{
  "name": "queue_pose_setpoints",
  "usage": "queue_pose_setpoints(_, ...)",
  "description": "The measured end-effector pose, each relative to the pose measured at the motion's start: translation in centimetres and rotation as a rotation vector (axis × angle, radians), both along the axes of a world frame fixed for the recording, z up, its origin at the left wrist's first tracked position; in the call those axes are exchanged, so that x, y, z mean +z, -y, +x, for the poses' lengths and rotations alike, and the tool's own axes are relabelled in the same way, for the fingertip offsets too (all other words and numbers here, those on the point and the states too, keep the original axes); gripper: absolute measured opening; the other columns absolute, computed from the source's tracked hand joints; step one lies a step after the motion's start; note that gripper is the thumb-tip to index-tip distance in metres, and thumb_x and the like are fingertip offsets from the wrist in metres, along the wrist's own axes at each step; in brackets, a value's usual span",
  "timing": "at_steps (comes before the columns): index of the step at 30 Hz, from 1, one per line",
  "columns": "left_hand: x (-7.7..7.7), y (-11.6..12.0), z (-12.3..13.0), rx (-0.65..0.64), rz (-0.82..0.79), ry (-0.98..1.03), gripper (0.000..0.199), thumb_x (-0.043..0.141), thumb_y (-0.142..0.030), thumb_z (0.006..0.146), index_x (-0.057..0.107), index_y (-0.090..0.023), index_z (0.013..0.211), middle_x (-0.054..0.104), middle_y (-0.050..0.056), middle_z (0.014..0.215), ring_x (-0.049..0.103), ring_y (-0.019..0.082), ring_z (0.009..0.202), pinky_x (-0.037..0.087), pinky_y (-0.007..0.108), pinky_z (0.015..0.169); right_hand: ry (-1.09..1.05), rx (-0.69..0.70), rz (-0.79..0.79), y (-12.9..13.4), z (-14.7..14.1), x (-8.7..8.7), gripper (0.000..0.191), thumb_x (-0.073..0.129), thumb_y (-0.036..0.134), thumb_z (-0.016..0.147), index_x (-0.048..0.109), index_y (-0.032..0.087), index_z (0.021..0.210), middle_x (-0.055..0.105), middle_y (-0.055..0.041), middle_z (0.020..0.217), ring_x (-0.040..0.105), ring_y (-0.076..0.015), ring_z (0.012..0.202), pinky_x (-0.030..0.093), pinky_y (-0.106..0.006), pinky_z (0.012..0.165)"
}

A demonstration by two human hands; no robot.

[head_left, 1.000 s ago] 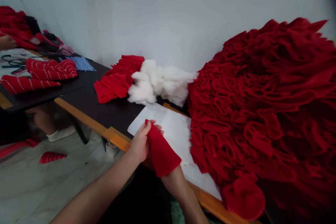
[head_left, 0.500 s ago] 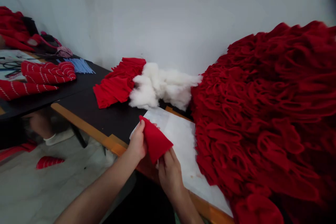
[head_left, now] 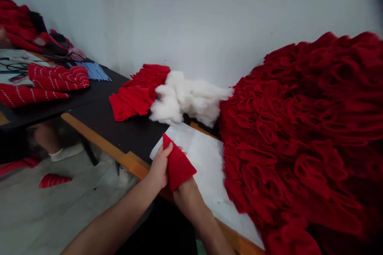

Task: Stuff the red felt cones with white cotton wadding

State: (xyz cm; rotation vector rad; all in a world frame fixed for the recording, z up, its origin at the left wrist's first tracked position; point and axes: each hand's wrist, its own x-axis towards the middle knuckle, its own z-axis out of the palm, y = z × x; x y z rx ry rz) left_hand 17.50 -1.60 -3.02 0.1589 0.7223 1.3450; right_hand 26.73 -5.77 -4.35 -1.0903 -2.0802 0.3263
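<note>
A small red felt cone is held up in front of me, its tip pointing away and its wide end toward me. My left hand grips it along the left side, thumb laid on the front near the tip. My right hand reaches into the wide end; its fingers are hidden inside the felt, so their pose does not show. Beneath the cone lies a white sheet on the dark table. White stuffing sits just beyond the sheet.
A tall heap of red felt pieces fills the right side. Stacked red felt pieces lie left of the stuffing. Striped red cones, blue strips and twine are farther left. Another striped cone lies on the floor near a person's foot.
My right hand has gone deeper into the cone's wide end, its fingers now out of sight. My left thumb has shifted onto the front of the felt. The view has moved slightly.
</note>
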Motion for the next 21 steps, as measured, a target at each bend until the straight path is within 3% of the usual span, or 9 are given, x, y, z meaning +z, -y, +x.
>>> queue_pose_setpoints(3, -0.2, -1.4, -1.1, 0.106, -0.069, -0.047, 0.02, 0.065, -0.024, 0.075, 0.054, -0.017, 0.091, 0.064, 0.001, 0.07, 0.062, 0.014, 0.058, 0.052, 0.028, 0.063, 0.041, 0.102, 0.011, 0.6, 1.7, 1.4, 0.038, 0.04, 0.01, 0.083, 0.064, 0.025, 0.108, 0.069, -0.006, 0.098, 0.065, -0.0178, 0.094, 0.057, -0.028, 0.079)
queue_pose_setpoints(5, -0.3, -2.1, -1.4, 0.081, -0.014, -0.039, 0.02, 0.065, -0.025, 0.076, 0.055, -0.017, 0.091, 0.064, 0.002, 0.073, 0.063, 0.015, 0.064, 0.051, 0.029, 0.066, 0.03, 0.095, 0.01, -0.8, 3.1, 2.7, 0.033, 0.041, 0.011, 0.084, 0.066, 0.025, 0.102, 0.068, -0.0062, 0.103, 0.066, -0.0169, 0.094, 0.056, -0.028, 0.08)
queue_pose_setpoints(7, -0.3, -2.2, -1.4, -0.008, 0.127, -0.026, 0.025, 0.065, -0.028, 0.076, 0.056, -0.017, 0.097, 0.066, 0.006, 0.087, 0.064, 0.019, 0.083, 0.05, 0.031, 0.077, -0.093, -0.093, 0.064, -4.1, 3.6, 4.2, 0.029, 0.042, 0.016, 0.086, 0.064, 0.021, 0.104, 0.067, -0.0089, 0.105, 0.064, -0.019, 0.098, 0.055, -0.033, 0.084)
queue_pose_setpoints(9, -0.5, -1.7, -1.4, -0.085, 0.241, -0.121, 0.033, 0.068, -0.028, 0.073, 0.058, -0.018, 0.103, 0.063, 0.01, 0.105, 0.056, 0.024, 0.107, 0.045, 0.034, 0.089, -0.114, -0.173, 0.073, -9.1, 2.6, 5.4, 0.03, 0.042, 0.018, 0.086, 0.061, 0.017, 0.109, 0.062, -0.0119, 0.115, 0.06, -0.0214, 0.106, 0.052, -0.038, 0.089)
queue_pose_setpoints(13, -1.4, -0.4, -2.6, -0.074, 0.201, -0.65, 0.046, 0.075, -0.024, 0.062, 0.06, -0.021, 0.106, 0.04, 0.012, 0.136, 0.029, 0.03, 0.133, 0.026, 0.041, 0.108, 0.072, -0.218, -0.017, -19.2, -2.7, 5.7, 0.052, 0.054, 0.018, 0.081, 0.044, 0.008, 0.131, 0.042, -0.0211, 0.138, 0.036, -0.0288, 0.131, 0.033, -0.045, 0.106)
queue_pose_setpoints(16, -1.6, -1.0, -5.0, -0.068, 0.398, -1.019, 0.04, 0.064, -0.029, 0.073, 0.057, -0.022, 0.113, 0.033, 0.012, 0.137, 0.033, 0.029, 0.129, 0.029, 0.045, 0.106, 0.109, -0.284, -0.15, -23.9, -6.4, 4.5, 0.075, 0.061, 0.027, 0.078, 0.024, 0.013, 0.142, 0.023, -0.025, 0.146, 0.031, -0.0373, 0.132, 0.037, -0.053, 0.098)
queue_pose_setpoints(18, -1.2, -2.9, -6.6, -0.006, 0.544, -1.278, 0.037, 0.055, -0.03, 0.079, 0.054, -0.023, 0.115, 0.035, 0.012, 0.133, 0.038, 0.027, 0.125, 0.035, 0.045, 0.102, 0.074, -0.26, -0.203, -25.6, -7.3, 3.5, 0.073, 0.062, 0.022, 0.077, 0.028, 0.017, 0.141, 0.033, -0.0239, 0.141, 0.044, -0.0357, 0.123, 0.041, -0.051, 0.095)
queue_pose_setpoints(21, 0.4, -7.8, -7.9, 0.148, 0.779, -1.69, 0.046, 0.051, -0.025, 0.08, 0.044, -0.019, 0.125, 0.033, 0.014, 0.135, 0.035, 0.028, 0.127, 0.035, 0.046, 0.103, 0.0, -0.184, -0.23, -27.0, -6.6, 2.6, 0.049, 0.052, 0.007, 0.077, 0.052, 0.018, 0.125, 0.058, -0.0145, 0.12, 0.057, -0.0258, 0.108, 0.042, -0.04, 0.095)
